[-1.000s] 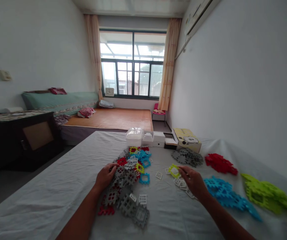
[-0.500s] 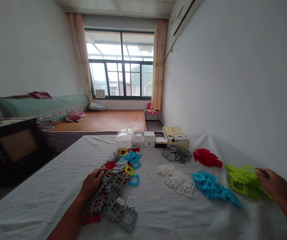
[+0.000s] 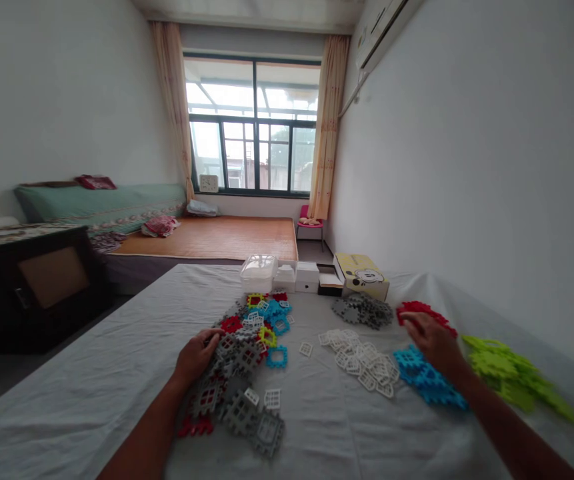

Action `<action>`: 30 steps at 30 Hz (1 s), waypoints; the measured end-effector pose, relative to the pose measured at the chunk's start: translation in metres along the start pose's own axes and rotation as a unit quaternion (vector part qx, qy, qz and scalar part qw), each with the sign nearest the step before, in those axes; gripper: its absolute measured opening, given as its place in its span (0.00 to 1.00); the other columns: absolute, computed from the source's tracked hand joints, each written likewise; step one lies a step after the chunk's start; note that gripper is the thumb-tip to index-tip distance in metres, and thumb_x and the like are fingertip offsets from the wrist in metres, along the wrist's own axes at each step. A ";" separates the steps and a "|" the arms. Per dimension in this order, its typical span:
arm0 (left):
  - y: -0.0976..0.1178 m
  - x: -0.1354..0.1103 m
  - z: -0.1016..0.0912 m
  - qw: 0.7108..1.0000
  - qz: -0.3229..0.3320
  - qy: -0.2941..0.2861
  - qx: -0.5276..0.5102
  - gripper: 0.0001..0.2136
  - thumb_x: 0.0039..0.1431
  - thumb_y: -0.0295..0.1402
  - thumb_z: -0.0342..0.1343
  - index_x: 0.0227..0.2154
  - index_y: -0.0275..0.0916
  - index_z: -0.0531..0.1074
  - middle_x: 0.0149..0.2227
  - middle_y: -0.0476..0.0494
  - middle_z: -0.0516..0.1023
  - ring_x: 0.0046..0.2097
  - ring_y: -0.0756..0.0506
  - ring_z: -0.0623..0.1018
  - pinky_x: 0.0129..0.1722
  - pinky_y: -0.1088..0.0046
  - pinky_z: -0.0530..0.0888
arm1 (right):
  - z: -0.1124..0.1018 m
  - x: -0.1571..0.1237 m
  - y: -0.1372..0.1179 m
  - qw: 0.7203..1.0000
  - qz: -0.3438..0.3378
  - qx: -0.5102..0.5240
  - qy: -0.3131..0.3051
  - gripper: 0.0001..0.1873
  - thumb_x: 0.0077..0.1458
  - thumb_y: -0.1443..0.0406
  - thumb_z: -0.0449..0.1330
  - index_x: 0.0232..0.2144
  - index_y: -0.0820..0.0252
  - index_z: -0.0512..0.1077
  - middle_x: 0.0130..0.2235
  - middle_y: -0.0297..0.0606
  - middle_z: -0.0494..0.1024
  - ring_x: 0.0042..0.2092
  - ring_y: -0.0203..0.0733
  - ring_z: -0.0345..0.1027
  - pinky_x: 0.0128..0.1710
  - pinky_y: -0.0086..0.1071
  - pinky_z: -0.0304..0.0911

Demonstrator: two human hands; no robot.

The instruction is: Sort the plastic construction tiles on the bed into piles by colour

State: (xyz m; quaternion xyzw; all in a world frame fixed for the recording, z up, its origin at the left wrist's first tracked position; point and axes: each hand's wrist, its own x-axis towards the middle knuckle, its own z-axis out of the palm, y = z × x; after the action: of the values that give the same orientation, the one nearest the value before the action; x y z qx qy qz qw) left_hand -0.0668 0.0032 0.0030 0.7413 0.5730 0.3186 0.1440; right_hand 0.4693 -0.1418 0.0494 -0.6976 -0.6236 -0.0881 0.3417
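My left hand [image 3: 197,360] is at the left side of a mixed pile of plastic building pieces, fingers curled and tips against grey pieces [image 3: 247,353] and a red piece [image 3: 231,325]; whatever is between them is hidden. White window pieces [image 3: 273,399], blue frames [image 3: 277,357] and yellow-green frames [image 3: 267,337] lie in that pile too. My right hand [image 3: 431,340] hangs over the red pile [image 3: 431,313] and the blue pile [image 3: 429,379], slightly blurred, fingers loosely apart with nothing visible in them. To its right lies the lime-green pile [image 3: 509,370].
White window pieces [image 3: 361,360] form a heap mid-table, with grey pieces [image 3: 364,311] behind. Along the far edge stand a clear plastic container [image 3: 259,272], small white boxes [image 3: 307,276], a black-edged box [image 3: 330,280] and a yellow cartoon box [image 3: 361,273]. A wall [image 3: 517,200] borders the right.
My right hand has moved left from the lime-green pile to above the red and blue piles. My left hand stays at the mixed pile. The view has turned slightly left.
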 end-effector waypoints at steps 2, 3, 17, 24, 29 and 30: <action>0.003 -0.002 -0.001 1.000 0.000 -0.001 -0.004 0.17 0.55 0.42 0.43 0.37 0.43 0.75 0.42 0.47 0.77 0.45 0.45 0.75 0.44 0.73 0.69 | 0.033 0.003 -0.069 0.989 -0.064 0.080 -0.103 0.18 0.56 0.59 0.47 0.44 0.58 0.69 0.45 0.43 0.72 0.38 0.41 0.69 0.41 0.36 0.64; 0.005 -0.003 -0.002 1.000 -0.001 -0.001 -0.007 0.17 0.55 0.42 0.43 0.37 0.43 0.75 0.42 0.47 0.78 0.44 0.45 0.75 0.44 0.73 0.69 | 0.049 0.002 -0.101 0.980 -0.101 0.103 -0.135 0.17 0.56 0.60 0.47 0.44 0.58 0.69 0.46 0.43 0.72 0.40 0.41 0.69 0.44 0.37 0.63; 0.007 -0.005 0.000 1.000 -0.010 -0.003 -0.025 0.16 0.55 0.41 0.43 0.37 0.42 0.74 0.42 0.47 0.77 0.44 0.45 0.74 0.45 0.71 0.68 | 0.147 -0.022 -0.205 0.940 -0.204 0.172 -0.214 0.15 0.55 0.62 0.53 0.45 0.54 0.70 0.45 0.38 0.75 0.49 0.43 0.64 0.49 0.37 0.60; 0.008 -0.005 -0.001 1.000 -0.006 -0.004 -0.019 0.17 0.55 0.41 0.43 0.38 0.42 0.74 0.42 0.46 0.77 0.45 0.45 0.74 0.45 0.72 0.68 | 0.149 -0.016 -0.190 0.960 -0.092 0.221 -0.145 0.16 0.57 0.62 0.48 0.45 0.55 0.70 0.43 0.40 0.75 0.41 0.40 0.69 0.42 0.34 0.65; 0.008 -0.005 0.000 1.000 -0.013 -0.005 -0.016 0.17 0.55 0.41 0.43 0.38 0.43 0.74 0.43 0.48 0.77 0.45 0.45 0.74 0.44 0.73 0.68 | 0.155 -0.017 -0.214 0.957 -0.175 0.156 -0.173 0.18 0.55 0.61 0.53 0.49 0.53 0.67 0.48 0.39 0.72 0.50 0.43 0.62 0.49 0.38 0.59; 0.007 -0.005 0.000 1.000 -0.014 -0.005 -0.015 0.17 0.55 0.41 0.43 0.38 0.43 0.74 0.43 0.48 0.77 0.45 0.45 0.74 0.44 0.72 0.68 | 0.156 -0.018 -0.219 0.957 -0.181 0.137 -0.183 0.19 0.54 0.60 0.55 0.49 0.52 0.66 0.49 0.39 0.72 0.51 0.44 0.61 0.49 0.38 0.58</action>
State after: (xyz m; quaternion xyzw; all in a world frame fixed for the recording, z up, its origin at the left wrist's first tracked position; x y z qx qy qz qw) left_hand -0.0623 -0.0036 0.0058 0.7324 0.5779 0.3212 0.1628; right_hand 0.2143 -0.0673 0.0030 -0.5235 -0.7975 0.0665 0.2924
